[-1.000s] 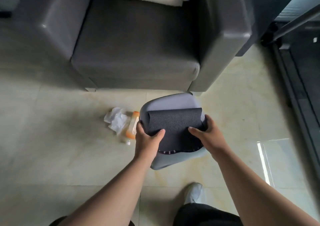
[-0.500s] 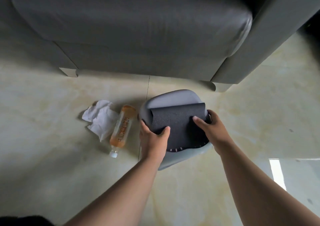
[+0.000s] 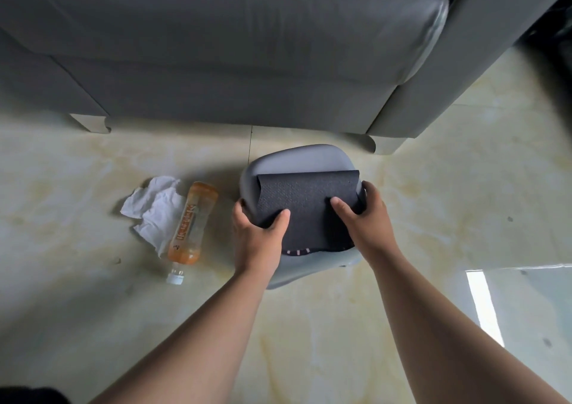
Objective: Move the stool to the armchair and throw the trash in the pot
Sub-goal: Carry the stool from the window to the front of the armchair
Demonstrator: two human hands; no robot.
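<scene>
Left hand (image 3: 258, 236) and right hand (image 3: 365, 218) clasp stool (image 3: 297, 168) by armchair (image 3: 216, 47); placing step; next: release, gather tissue (image 3: 154, 211) and bottle (image 3: 192, 221).

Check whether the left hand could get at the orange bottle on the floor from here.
Probably yes, once it lets go. The left hand grips the stool rim, and the bottle lies just to its left on open floor, with only the crumpled tissue on its far side.

Grey stool (image 3: 297, 159), orange bottle (image 3: 192, 222), white tissue (image 3: 154, 211).
</scene>
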